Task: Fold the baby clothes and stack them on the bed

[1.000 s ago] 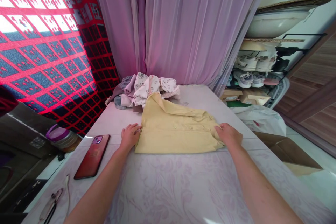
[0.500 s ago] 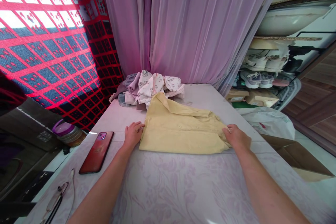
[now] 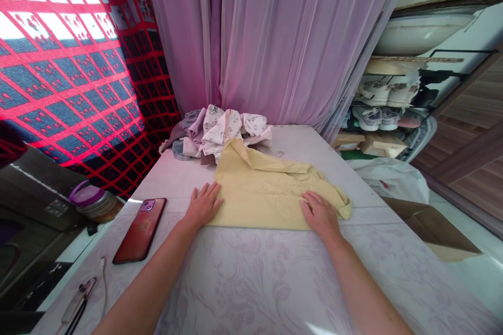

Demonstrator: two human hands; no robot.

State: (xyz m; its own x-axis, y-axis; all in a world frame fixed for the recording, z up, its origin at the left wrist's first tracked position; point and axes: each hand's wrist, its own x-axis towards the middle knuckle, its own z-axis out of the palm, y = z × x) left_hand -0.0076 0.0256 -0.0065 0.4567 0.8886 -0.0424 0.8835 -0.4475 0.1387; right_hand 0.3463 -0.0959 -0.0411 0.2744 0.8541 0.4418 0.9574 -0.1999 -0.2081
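Observation:
A pale yellow buttoned shirt (image 3: 267, 188) lies folded flat on the table (image 3: 251, 272), which has a pale floral cloth. My left hand (image 3: 204, 204) rests flat with fingers apart on the shirt's left edge. My right hand (image 3: 319, 213) lies palm down on the shirt's lower right part, just left of its cuff. Neither hand grips anything. Behind the shirt sits a heap of crumpled clothes (image 3: 218, 133) in white, pink and grey.
A red phone (image 3: 140, 229) lies face down left of my left arm. A purple-lidded jar (image 3: 91, 202) stands beyond the table's left edge. A cord and clip (image 3: 80, 301) lie at the near left. A cardboard box (image 3: 432, 230) and shoe rack (image 3: 389, 104) stand at the right.
My right hand has slid left from the shirt's right end onto its lower right part. My left hand has flattened onto the shirt's left edge.

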